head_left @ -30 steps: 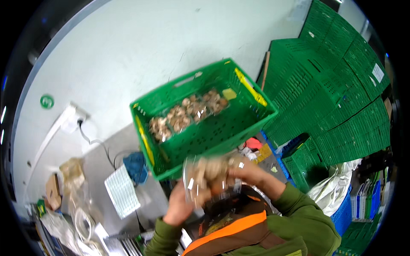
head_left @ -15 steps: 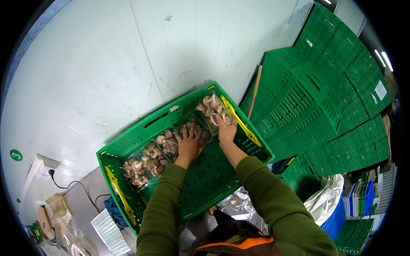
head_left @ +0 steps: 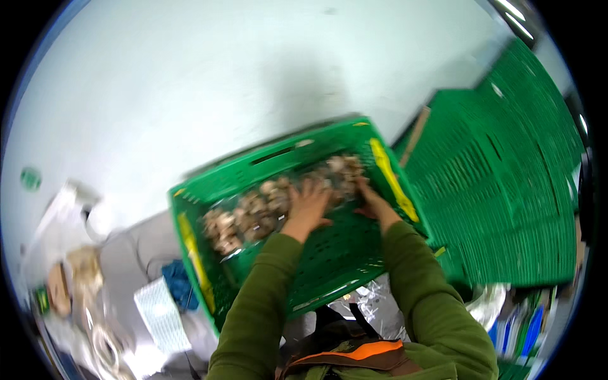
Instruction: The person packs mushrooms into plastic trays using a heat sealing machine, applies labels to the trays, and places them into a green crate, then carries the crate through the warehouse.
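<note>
Packs of brown mushrooms in clear wrap [head_left: 256, 209] lie in a row along the far side of a green plastic crate [head_left: 342, 272]. My left hand [head_left: 309, 206] rests on the packs in the middle of the row, its fingers spread and thumb out to the right. My right hand [head_left: 376, 205] is against the near right side of the rightmost mushroom pack [head_left: 345, 170], fingers and thumb apart. Motion blurs both hands and the packs. Yellow handles [head_left: 394, 180] are on the crate's short sides.
A pale wall [head_left: 190, 95] rises behind the crate. Stacked green crates [head_left: 494, 183] stand at the right, with a wooden stick [head_left: 415, 136] beside them. On the lower left are a white sheet of labels [head_left: 161, 315], blue cloth [head_left: 179, 284] and cables.
The rightmost pack now sits lower, in line with the others, and my right hand has moved down with it. My left hand stays spread on the packs. The whole view has shifted.
</note>
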Tool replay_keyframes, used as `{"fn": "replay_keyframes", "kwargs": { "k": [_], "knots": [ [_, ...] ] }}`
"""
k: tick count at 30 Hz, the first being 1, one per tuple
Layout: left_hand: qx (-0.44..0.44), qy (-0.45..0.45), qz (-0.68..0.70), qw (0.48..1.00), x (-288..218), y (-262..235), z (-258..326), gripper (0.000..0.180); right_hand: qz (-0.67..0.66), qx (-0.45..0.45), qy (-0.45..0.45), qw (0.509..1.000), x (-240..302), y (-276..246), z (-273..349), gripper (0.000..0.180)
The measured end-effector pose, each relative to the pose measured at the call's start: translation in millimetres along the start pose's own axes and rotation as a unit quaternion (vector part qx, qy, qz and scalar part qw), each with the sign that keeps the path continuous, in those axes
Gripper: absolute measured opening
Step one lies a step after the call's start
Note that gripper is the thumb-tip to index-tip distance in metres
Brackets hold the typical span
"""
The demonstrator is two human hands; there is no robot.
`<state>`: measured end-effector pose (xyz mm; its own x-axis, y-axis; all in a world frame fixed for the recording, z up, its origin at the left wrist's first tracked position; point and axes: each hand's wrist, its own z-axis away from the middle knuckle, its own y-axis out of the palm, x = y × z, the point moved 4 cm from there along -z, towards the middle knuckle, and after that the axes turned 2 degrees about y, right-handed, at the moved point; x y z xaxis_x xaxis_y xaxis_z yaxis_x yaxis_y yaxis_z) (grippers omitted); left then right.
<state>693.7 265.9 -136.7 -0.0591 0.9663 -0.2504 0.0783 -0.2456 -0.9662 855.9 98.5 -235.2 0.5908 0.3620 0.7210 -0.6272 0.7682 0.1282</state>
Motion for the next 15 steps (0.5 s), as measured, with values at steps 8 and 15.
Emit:
{"fn": "replay_keyframes", "kwargs": {
  "k": [8,15],
  "knots": [
    [-0.269,0.022,0.219,0.938,-77,-218,296,0.045,0.059,0.395,-0.173,0.9,81,172,131,0.029],
    [-0.656,-0.452,0.013,0.604,-153,-230,724,0.031,0.304,0.546,-0.177,0.76,-153,618,412,0.017]
  ]
}}
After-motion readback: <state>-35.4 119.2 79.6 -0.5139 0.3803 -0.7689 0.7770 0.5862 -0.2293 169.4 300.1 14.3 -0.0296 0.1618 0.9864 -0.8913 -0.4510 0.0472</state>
